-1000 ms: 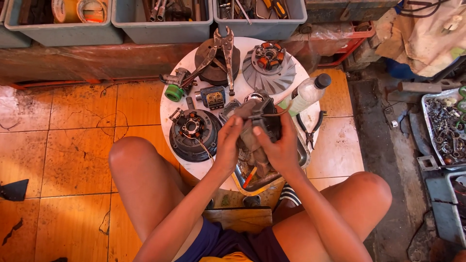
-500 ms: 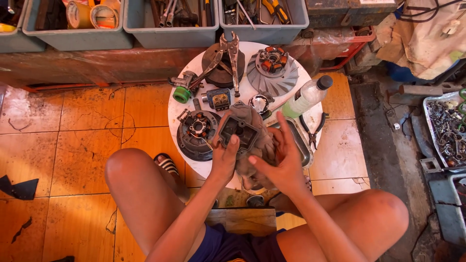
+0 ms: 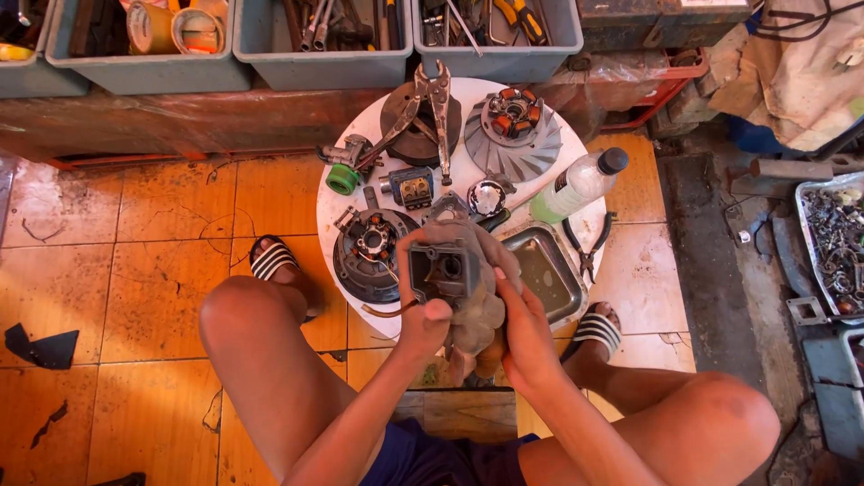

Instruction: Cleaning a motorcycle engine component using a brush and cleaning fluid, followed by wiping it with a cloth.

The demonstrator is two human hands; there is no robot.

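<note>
Metal casing (image 3: 454,274) held between both hands, apparently.

The small round white table (image 3: 355,184) is crowded with the locking pliers (image 3: 430,106), finned rotor (image 3: 511,135), stator plate (image 3: 371,252), plastic bottle (image 3: 576,184) and steel tray (image 3: 544,274), leaving only narrow bare strips at its left rim, while the orange tiled floor (image 3: 135,243) beside it lies open.

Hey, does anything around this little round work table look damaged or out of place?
The orange floor tiles are cracked and stained, with dark broken shards lying at far left. The clear bottle lies tipped on the round table.
</note>
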